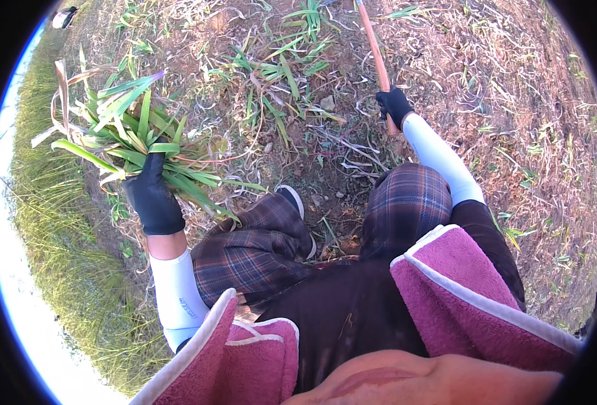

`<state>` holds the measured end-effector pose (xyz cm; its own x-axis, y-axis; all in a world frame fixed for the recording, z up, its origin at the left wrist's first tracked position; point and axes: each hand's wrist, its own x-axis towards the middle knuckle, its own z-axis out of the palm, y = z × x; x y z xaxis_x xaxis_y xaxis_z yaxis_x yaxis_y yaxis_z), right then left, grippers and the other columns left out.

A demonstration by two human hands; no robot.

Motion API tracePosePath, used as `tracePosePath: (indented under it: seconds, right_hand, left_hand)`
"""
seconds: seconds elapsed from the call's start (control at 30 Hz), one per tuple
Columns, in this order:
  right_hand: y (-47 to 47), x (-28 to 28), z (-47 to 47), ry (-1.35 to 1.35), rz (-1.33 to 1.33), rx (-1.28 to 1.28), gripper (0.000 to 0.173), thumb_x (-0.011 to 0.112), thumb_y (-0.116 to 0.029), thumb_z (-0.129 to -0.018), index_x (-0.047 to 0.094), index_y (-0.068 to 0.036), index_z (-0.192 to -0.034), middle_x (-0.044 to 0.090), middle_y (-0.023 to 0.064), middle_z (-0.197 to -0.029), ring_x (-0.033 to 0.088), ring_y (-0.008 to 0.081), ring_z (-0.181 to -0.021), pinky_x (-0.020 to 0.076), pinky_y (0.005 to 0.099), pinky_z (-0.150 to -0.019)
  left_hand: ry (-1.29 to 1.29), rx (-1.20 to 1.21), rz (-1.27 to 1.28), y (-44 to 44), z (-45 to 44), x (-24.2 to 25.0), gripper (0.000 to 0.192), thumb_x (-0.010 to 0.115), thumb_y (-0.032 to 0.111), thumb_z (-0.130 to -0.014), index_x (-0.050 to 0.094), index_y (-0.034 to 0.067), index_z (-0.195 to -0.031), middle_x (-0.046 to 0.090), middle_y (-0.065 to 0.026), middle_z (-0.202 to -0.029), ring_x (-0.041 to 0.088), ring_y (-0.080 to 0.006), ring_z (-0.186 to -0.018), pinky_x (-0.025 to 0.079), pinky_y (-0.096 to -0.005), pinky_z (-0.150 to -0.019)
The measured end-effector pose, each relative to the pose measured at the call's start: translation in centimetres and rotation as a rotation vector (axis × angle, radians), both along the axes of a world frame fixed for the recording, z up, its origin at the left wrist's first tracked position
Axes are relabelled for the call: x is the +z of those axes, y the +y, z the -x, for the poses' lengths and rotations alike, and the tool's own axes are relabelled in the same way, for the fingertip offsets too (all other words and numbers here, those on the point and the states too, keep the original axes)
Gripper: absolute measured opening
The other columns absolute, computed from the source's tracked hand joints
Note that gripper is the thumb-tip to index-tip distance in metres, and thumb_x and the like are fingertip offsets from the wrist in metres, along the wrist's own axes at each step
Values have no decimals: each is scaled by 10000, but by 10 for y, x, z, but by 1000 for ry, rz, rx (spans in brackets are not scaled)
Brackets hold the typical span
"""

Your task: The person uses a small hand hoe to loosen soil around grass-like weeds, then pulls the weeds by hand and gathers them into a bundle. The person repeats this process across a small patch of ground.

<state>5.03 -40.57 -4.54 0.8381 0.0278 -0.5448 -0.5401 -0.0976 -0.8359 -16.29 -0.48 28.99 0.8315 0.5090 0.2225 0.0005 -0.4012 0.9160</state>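
Observation:
A thick bunch of long green leaves, some of them dry and brown, is gripped in my left hand, which wears a black glove. The bunch is held off to the left, above the ground beside my bent knee. My right hand, also in a black glove, is closed around the lower end of a wooden tool handle. That handle runs up and away to the top edge of the picture. The tool's head is mostly cut off there, so its kind cannot be told.
Loose green leaves and dry stalks lie over the brown soil ahead. A small stone sits among them. Tall grass borders the left side. My plaid-covered knee rises below the right hand. A pink towel hangs over my shoulders.

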Motion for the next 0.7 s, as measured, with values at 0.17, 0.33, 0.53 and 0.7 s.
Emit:
tracePosePath:
  seconds: [0.17, 0.33, 0.53, 0.7]
  right_hand:
    - [-14, -8, 5, -104, 374, 134, 276, 686, -172, -831, 515, -2, -965, 583, 79, -674, 577, 183, -490, 483, 348, -408]
    - [-10, -19, 36, -3, 82, 36, 252, 659, -141, -830, 502, -6, -976, 565, 80, -684, 545, 174, -476, 480, 341, -402]
    - [-8, -2, 0, -32, -42, 17, 217, 665, -150, -825, 517, -34, -932, 540, 46, -634, 521, 160, -464, 465, 337, -400]
    - [-38, -38, 48, -22, 286, 145, 291, 693, -192, -779, 572, -23, -982, 641, 132, -710, 611, 225, -531, 487, 369, -456]
  left_hand:
    - [131, -70, -582, 6, 6, 2, 345, 462, 81, -959, 661, 88, -1241, 669, -145, -1204, 632, -281, -1086, 428, -356, -993]
    - [94, -30, -396, -1, 8, 3, 247, 565, 98, -956, 675, -48, -1123, 639, -116, -1175, 621, -179, -1022, 492, -335, -883]
    - [134, -68, -450, -11, 5, 7, 282, 529, 83, -940, 673, 17, -1173, 630, -149, -1226, 597, -254, -1094, 437, -367, -966]
    - [43, -34, -287, -13, 1, 7, 258, 550, 96, -952, 664, -51, -1130, 674, -112, -1098, 622, -174, -1015, 485, -326, -885]
